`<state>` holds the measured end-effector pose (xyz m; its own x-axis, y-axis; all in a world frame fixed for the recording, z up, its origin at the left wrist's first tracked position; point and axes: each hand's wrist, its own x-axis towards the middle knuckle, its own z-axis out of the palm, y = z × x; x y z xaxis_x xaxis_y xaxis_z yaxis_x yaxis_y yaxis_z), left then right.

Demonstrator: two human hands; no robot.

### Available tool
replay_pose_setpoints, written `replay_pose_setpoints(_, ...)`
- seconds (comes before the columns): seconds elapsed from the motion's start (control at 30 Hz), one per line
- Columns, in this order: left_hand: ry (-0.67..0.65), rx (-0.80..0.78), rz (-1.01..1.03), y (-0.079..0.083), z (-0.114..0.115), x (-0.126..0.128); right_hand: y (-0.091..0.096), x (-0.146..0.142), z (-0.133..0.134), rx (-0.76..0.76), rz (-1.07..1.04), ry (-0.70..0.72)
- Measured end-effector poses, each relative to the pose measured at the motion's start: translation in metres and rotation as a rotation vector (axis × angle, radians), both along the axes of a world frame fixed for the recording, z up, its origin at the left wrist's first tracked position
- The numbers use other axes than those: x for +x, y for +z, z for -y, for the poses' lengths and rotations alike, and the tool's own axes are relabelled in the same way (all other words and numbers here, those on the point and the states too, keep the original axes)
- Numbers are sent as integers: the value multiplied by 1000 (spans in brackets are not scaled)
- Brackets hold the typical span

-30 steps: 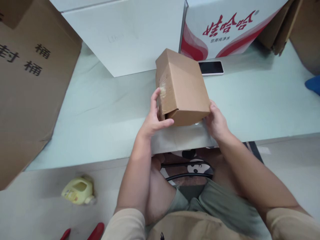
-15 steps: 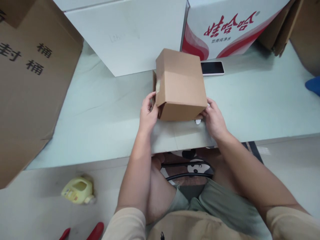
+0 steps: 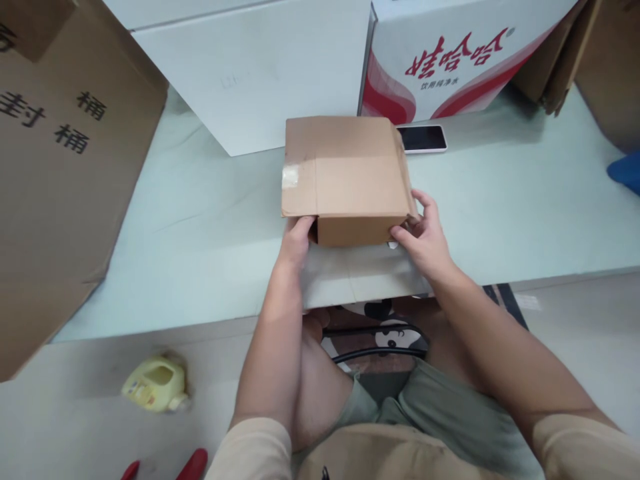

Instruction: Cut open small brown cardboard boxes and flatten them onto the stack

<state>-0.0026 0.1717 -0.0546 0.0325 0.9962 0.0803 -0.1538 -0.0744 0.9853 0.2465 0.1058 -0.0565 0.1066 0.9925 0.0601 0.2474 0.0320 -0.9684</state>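
Observation:
A small brown cardboard box [image 3: 357, 167] rests on or just above the table in front of me. Its left flap sticks out sideways and bears a strip of clear tape [image 3: 290, 177]. My left hand [image 3: 296, 243] grips the box at its near left corner, thumb under the flap's edge; its other fingers are hidden. At the near right corner my right hand [image 3: 424, 237] holds the box between a thumb on the front face and fingers on the right side. A small white piece [image 3: 393, 245] shows under the front edge; what it is I cannot make out.
Behind the box stand a white carton [image 3: 260, 80] and a red-and-white carton [image 3: 440, 73], with a phone [image 3: 423, 138] lying before them. A big cardboard box [image 3: 65, 187] fills the left side. On the floor lies a yellow jug [image 3: 156, 385].
The box's left flap has swung out from hanging down the side to standing level with the top. My right thumb has moved onto the front face.

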Motion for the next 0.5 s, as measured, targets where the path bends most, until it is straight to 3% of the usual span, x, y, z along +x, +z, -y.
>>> replay_pose_setpoints(0.17, 197, 47, -14, 8, -1, -6, 2, 4, 1, 102, 45, -158)
replay_pose_setpoints(0.3, 238, 90, -16, 10, 1, -10, 9, 5, 0, 150, 106, -238)
replay_pose_setpoints(0.37, 215, 48, 31, 12, 4, -11, 9, 8, 0, 154, 104, -266)
replay_pose_setpoints(0.5, 17, -89, 92, 18, 9, -10, 0, 15, -2, 134, 119, -292)
